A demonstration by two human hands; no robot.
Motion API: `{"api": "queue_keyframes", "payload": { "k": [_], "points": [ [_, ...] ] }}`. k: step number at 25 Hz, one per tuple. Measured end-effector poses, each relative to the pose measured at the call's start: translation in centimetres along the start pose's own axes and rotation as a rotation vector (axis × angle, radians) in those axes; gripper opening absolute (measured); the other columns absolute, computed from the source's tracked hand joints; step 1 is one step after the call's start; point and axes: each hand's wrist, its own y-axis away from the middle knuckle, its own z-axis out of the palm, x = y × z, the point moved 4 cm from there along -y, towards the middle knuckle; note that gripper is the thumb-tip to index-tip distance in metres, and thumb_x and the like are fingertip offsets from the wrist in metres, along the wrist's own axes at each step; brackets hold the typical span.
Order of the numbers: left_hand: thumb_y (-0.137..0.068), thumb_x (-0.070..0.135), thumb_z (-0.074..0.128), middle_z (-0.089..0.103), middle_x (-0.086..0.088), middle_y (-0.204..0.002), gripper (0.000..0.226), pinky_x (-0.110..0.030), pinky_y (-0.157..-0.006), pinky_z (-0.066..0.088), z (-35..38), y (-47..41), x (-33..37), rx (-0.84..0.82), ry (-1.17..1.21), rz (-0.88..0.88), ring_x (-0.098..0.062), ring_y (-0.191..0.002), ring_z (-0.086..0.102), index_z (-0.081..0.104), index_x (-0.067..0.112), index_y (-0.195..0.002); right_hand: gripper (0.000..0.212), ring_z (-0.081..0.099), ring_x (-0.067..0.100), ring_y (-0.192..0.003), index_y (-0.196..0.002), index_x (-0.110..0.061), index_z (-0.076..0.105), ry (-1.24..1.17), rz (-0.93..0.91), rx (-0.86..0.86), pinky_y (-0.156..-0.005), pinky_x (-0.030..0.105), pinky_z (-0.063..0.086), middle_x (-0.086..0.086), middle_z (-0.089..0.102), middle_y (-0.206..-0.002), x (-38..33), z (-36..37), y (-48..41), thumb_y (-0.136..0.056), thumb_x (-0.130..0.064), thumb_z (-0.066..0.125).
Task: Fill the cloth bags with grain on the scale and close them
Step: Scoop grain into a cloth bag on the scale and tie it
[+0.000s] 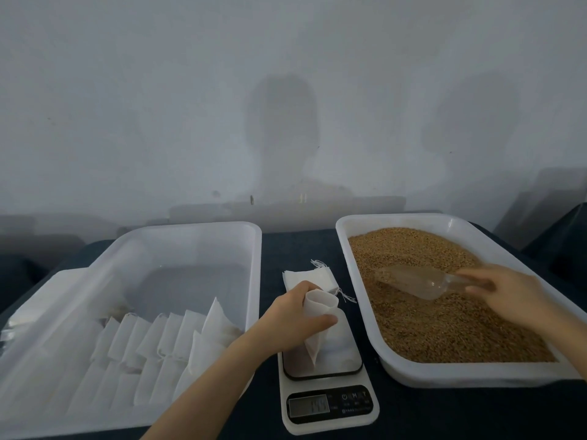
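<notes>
My left hand (293, 315) grips a white cloth bag (319, 325) by its open mouth, and the bag's bottom rests on the platform of the small digital scale (330, 404). My right hand (505, 296) holds the handle of a clear plastic scoop (413, 281), which lies on the brown grain (444, 312) in the white tray (359, 296) at the right. The scoop's front end dips into the grain.
A stack of empty cloth bags (309, 277) with strings lies behind the scale. At the left a large translucent bin (203, 236) holds several filled white bags (165, 341) in rows. A dark cloth (295, 246) covers the table, and a grey wall rises behind.
</notes>
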Motion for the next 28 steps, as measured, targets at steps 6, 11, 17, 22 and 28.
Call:
{"api": "queue_keyframes", "payload": {
  "k": [6, 11, 17, 22, 28],
  "points": [
    [-0.080, 0.049, 0.068, 0.055, 0.012, -0.109, 0.046, -0.015, -0.068, 0.047, 0.0, 0.0, -0.1, -0.001, -0.005, 0.009, -0.008, -0.093, 0.057, 0.043, 0.037, -0.117, 0.035, 0.050, 0.006, -0.086, -0.118, -0.037, 0.060, -0.057, -0.024, 0.001, -0.088, 0.039, 0.043, -0.025, 0.049, -0.087, -0.2, -1.0, 0.6, -0.086, -0.025, 0.063],
    [-0.079, 0.048, 0.069, 0.056, 0.010, -0.110, 0.048, -0.016, -0.070, 0.048, 0.0, 0.1, 0.1, 0.000, 0.003, 0.017, -0.010, -0.094, 0.058, 0.044, 0.035, -0.119, 0.032, 0.053, 0.006, -0.085, -0.117, -0.035, 0.062, -0.063, -0.022, 0.035, -0.085, 0.036, 0.042, -0.018, 0.057, -0.093, -0.7, -2.8, 1.0, -0.087, -0.025, 0.063],
    [-0.079, 0.047, 0.070, 0.056, 0.009, -0.114, 0.054, -0.022, -0.077, 0.053, 0.1, 0.1, 0.1, -0.029, 0.000, 0.022, -0.011, -0.097, 0.059, 0.043, 0.034, -0.123, 0.037, 0.058, 0.011, -0.094, -0.110, -0.042, 0.058, -0.120, -0.239, -0.001, -0.088, 0.035, 0.045, -0.013, 0.062, -0.104, -5.5, -6.4, 2.4, -0.083, -0.018, 0.066],
    [-0.080, 0.045, 0.070, 0.057, 0.009, -0.115, 0.056, -0.026, -0.083, 0.055, 0.1, 0.1, 0.2, -0.043, 0.020, 0.036, -0.011, -0.099, 0.059, 0.042, 0.033, -0.127, 0.038, 0.057, 0.001, -0.095, -0.105, -0.051, 0.057, -0.049, -0.417, -0.131, -0.086, 0.023, 0.043, -0.023, 0.061, -0.100, -11.0, -7.2, 2.6, -0.084, -0.021, 0.065],
    [-0.081, 0.044, 0.069, 0.056, 0.011, -0.114, 0.058, -0.018, -0.075, 0.051, 0.1, 0.1, 0.2, -0.056, 0.031, 0.043, -0.009, -0.096, 0.059, 0.040, 0.033, -0.130, 0.032, 0.053, 0.002, -0.100, -0.110, -0.045, 0.062, 0.097, -0.520, -0.087, -0.098, 0.034, 0.036, -0.021, 0.061, -0.103, -14.1, -7.0, 1.6, -0.084, -0.026, 0.066]
  ]
}}
